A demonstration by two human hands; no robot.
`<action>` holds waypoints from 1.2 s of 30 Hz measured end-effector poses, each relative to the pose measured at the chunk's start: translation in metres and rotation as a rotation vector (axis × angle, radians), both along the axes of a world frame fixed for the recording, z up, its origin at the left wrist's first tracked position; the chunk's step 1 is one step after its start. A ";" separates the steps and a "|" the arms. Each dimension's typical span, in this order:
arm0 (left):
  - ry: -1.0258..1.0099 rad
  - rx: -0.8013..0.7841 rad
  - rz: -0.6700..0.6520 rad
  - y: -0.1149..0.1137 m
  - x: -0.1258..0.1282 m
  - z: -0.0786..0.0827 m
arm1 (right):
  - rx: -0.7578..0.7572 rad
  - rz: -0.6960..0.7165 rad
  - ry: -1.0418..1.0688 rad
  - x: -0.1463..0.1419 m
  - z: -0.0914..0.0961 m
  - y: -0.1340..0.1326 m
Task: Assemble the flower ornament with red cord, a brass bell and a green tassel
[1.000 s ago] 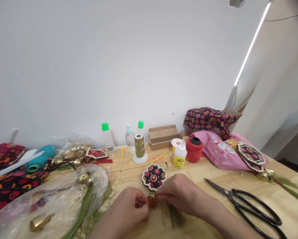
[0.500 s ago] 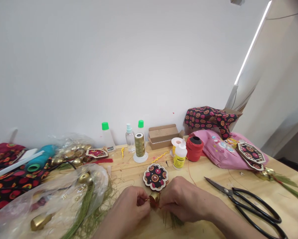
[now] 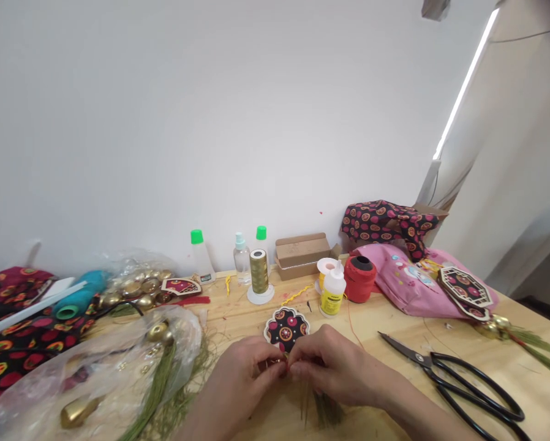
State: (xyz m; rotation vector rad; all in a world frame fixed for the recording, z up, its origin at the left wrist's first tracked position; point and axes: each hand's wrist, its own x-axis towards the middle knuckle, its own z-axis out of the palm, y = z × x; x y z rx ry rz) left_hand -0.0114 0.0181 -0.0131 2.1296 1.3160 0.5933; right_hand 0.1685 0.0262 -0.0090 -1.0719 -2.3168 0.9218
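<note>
My left hand (image 3: 250,373) and my right hand (image 3: 332,364) meet at the front of the wooden table, fingertips almost touching. Each one is closed in a pinch. Half a second ago a thin cord ran from my left fingertips to a gold bell; now the fingers cover the cord and nearly all of the bell. Just beyond them lies a flower-shaped pendant (image 3: 286,328) with dark patterned fabric, a pale scalloped rim and small beads. Green tassel threads (image 3: 326,409) hang out beneath my right hand. What my right fingertips pinch is hidden.
Black-handled scissors (image 3: 444,373) lie open at right. Behind the pendant stand a glue bottle (image 3: 332,295), a red thread spool (image 3: 360,280), an olive thread spool (image 3: 259,272) and a cardboard box (image 3: 302,254). A plastic bag (image 3: 114,361) with bells lies left, a pink pouch (image 3: 401,278) right.
My hands have drawn together, right hand moving slightly left, and now cover the bell that showed between them. The pendant's lower edge is hidden too. The view has tilted up slightly.
</note>
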 end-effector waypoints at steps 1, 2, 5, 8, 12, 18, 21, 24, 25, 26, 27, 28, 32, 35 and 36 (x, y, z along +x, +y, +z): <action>-0.011 0.039 -0.007 -0.001 0.001 0.002 | -0.042 -0.001 0.042 -0.001 -0.001 0.000; -0.018 0.066 -0.009 -0.002 0.002 0.003 | -0.088 0.002 0.086 -0.002 -0.002 0.001; -0.024 0.086 0.000 -0.004 0.005 0.003 | -0.261 0.032 0.236 -0.004 -0.006 0.002; -0.047 0.060 0.026 -0.004 0.007 0.001 | -0.426 0.041 0.417 -0.006 -0.010 0.005; -0.082 0.057 -0.032 -0.001 0.005 -0.001 | -0.569 0.071 0.651 -0.005 -0.018 0.009; -0.116 0.098 0.009 0.001 -0.001 -0.002 | -0.742 0.008 0.832 -0.002 -0.020 0.013; -0.118 0.128 0.004 0.000 -0.001 -0.001 | -0.801 0.014 0.860 0.000 -0.015 0.013; -0.111 0.143 0.016 -0.001 0.000 0.001 | -0.800 -0.005 0.841 0.000 -0.012 0.013; -0.113 0.145 0.017 -0.002 0.000 0.002 | -0.780 -0.016 0.821 0.000 -0.012 0.013; -0.118 0.145 0.019 -0.002 0.000 0.001 | -0.750 -0.028 0.794 -0.001 -0.012 0.013; -0.123 0.143 0.022 -0.002 0.000 0.001 | -0.711 -0.038 0.765 -0.002 -0.013 0.012; -0.128 0.140 0.025 -0.002 0.000 0.000 | -0.664 -0.047 0.735 -0.004 -0.014 0.012; -0.120 0.110 0.022 0.000 0.002 -0.002 | -0.453 -0.072 0.610 -0.011 -0.018 0.008; -0.094 0.070 0.033 0.000 0.003 -0.001 | -0.355 -0.106 0.528 -0.013 -0.021 0.008; -0.089 0.051 0.037 0.000 0.003 0.000 | -0.358 -0.109 0.518 -0.012 -0.021 0.009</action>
